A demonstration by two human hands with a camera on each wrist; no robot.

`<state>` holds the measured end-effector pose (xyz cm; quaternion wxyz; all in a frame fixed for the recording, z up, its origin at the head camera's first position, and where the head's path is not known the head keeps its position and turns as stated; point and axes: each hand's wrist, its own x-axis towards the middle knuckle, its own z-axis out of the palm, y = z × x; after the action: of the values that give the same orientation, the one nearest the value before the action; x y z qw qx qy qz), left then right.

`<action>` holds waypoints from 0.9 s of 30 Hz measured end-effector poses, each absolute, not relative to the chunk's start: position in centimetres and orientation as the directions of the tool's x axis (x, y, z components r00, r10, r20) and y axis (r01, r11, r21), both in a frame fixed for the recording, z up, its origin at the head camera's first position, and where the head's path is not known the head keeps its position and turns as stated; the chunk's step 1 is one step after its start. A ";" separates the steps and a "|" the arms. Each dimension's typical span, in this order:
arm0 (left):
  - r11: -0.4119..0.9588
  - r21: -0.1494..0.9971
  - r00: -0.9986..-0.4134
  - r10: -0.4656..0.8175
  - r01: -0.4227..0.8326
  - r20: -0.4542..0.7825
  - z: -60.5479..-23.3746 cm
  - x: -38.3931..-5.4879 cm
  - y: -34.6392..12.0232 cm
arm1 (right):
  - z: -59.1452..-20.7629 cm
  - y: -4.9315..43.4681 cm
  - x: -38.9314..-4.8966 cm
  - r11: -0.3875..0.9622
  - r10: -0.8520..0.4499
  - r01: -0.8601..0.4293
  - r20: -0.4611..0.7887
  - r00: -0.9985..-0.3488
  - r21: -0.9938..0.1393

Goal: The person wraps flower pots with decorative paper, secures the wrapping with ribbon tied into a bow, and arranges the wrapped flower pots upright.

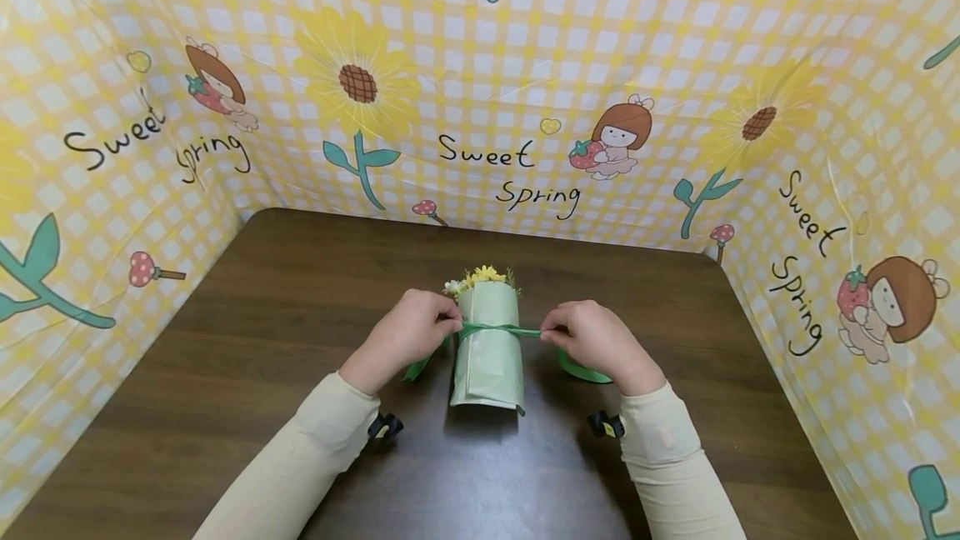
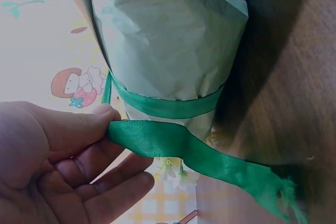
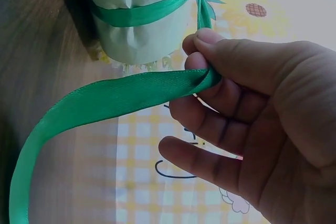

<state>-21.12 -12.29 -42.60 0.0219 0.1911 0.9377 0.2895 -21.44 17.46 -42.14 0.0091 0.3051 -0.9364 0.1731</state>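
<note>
A bouquet wrapped in pale green paper (image 1: pixel 491 369) lies on the table, with yellow flowers (image 1: pixel 486 274) and white ones (image 1: pixel 453 287) showing at its far end. Around its middle runs a green ribbon (image 1: pixel 491 327), crossed on top and stretched out to both sides. My left hand (image 1: pixel 412 327) pinches one ribbon end between thumb and forefinger; its frayed tail (image 2: pixel 278 190) hangs past the fingers in the left wrist view. On the other side, my right hand (image 1: pixel 596 340) pinches the other end, and a long loose length (image 3: pixel 79 100) curves down from it.
The dark wooden table (image 1: pixel 225 407) is enclosed on three sides by a yellow checked cloth (image 1: pixel 480 65) printed with flowers and figures. Dark wrist bands show at the left cuff (image 1: pixel 385 426) and the right cuff (image 1: pixel 605 424).
</note>
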 end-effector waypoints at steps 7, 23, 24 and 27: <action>0.758 0.564 -0.932 0.356 0.329 0.065 -42.3 -20.8 -12.4 | -41.5 17.3 -21.1 0.721 -0.564 -0.532 0.069 -0.823 -0.444; 0.662 0.670 -0.928 0.354 0.335 0.114 -41.5 -19.6 -11.0 | -41.1 17.0 -20.8 0.617 -0.586 -0.490 0.057 -0.809 -0.616; 0.659 0.673 -0.928 0.352 0.337 0.121 -41.6 -19.6 -10.9 | -41.0 16.9 -20.8 0.612 -0.587 -0.491 0.060 -0.808 -0.620; 0.636 0.691 -0.928 0.341 0.344 0.148 -41.7 -19.5 -10.4 | -41.0 16.6 -20.6 0.594 -0.592 -0.497 0.074 -0.802 -0.633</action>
<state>-19.47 -10.42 -41.68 -0.0017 0.1894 0.9044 0.3823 -20.60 16.61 -40.95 -0.0722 0.3060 -0.8897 0.3310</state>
